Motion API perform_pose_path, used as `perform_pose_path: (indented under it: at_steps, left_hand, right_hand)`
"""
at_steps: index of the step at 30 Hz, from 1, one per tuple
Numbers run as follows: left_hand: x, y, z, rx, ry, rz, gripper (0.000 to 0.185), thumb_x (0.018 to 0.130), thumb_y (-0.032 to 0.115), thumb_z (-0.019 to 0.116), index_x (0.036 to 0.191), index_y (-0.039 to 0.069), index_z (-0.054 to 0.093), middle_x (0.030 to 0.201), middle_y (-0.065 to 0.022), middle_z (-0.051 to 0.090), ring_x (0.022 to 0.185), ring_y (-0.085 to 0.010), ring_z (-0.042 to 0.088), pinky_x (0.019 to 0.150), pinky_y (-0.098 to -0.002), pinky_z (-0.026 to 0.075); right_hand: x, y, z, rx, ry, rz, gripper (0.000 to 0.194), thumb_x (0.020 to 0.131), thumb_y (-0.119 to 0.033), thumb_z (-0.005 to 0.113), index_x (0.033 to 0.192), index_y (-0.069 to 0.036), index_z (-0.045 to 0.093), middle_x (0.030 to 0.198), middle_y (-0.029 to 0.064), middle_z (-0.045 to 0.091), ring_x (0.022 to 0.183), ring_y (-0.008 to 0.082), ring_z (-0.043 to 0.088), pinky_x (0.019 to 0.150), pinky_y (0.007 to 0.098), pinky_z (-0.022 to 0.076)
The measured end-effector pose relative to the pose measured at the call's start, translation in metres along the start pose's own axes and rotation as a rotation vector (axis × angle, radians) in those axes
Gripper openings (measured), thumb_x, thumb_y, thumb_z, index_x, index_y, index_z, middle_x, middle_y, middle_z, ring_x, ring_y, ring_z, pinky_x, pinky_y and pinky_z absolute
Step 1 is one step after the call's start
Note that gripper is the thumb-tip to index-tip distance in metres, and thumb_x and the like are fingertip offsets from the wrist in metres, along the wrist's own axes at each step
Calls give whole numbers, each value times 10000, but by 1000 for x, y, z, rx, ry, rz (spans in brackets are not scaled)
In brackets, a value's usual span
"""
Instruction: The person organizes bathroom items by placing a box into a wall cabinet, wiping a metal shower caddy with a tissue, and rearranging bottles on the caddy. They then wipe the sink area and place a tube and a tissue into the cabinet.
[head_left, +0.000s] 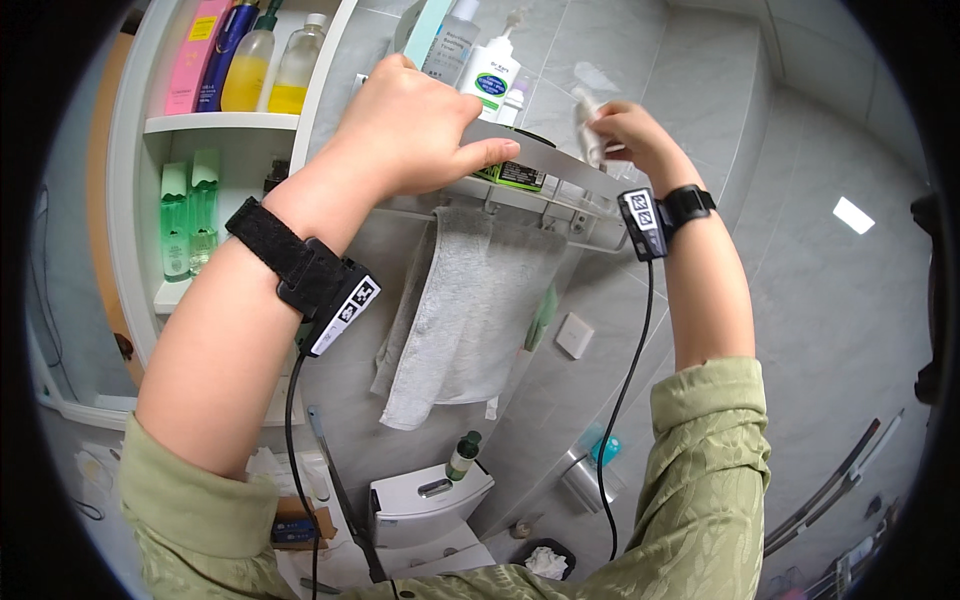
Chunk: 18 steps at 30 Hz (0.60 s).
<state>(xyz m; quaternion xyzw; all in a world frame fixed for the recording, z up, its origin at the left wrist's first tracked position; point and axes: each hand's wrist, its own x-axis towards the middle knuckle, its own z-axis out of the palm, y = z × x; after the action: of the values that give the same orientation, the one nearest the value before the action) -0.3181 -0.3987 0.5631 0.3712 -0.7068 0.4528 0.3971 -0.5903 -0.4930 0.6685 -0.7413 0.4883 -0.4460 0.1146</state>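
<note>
My left hand (416, 127) reaches to a wall rack, with its thumb along the metal front rail (551, 161). Its other fingers are hidden behind the hand, beside a pale teal box (429, 34), so I cannot tell what they grip. My right hand (634, 135) pinches a crumpled white cloth or tissue (589, 131), slightly blurred, above the rack's right end. Between the hands stand a clear toner bottle (454, 45) and a white pump bottle (491, 75). A black and green box (521, 176) shows below the rail.
Grey towels (480, 300) hang under the rack. To the left, a white cabinet (221, 122) holds several bottles and boxes. Below are a toilet tank (409, 499) with a dark green bottle (463, 454) on it, and a bin (568, 561). Black cables (626, 390) trail from both wrists.
</note>
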Motion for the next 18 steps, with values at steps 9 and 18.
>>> perform_pose_path:
  at_steps: [9, 18]
  left_hand:
    - [2, 1, 0, 6, 34, 15, 614, 867, 607, 432, 688, 60, 646, 599, -103, 622, 645, -289, 616, 823, -382, 403]
    - [1, 2, -3, 19, 59, 17, 608, 868, 601, 443, 661, 60, 627, 589, -96, 616, 624, -273, 614, 836, -377, 406]
  right_hand:
    - [-21, -8, 2, -359, 236, -341, 418, 778, -76, 598, 1196, -89, 589, 974, 134, 669, 866, 235, 657, 750, 325, 525]
    - [6, -4, 37, -533, -426, 120, 303, 724, -2, 566, 947, -131, 724, 854, 27, 681, 753, 187, 573, 714, 352, 463]
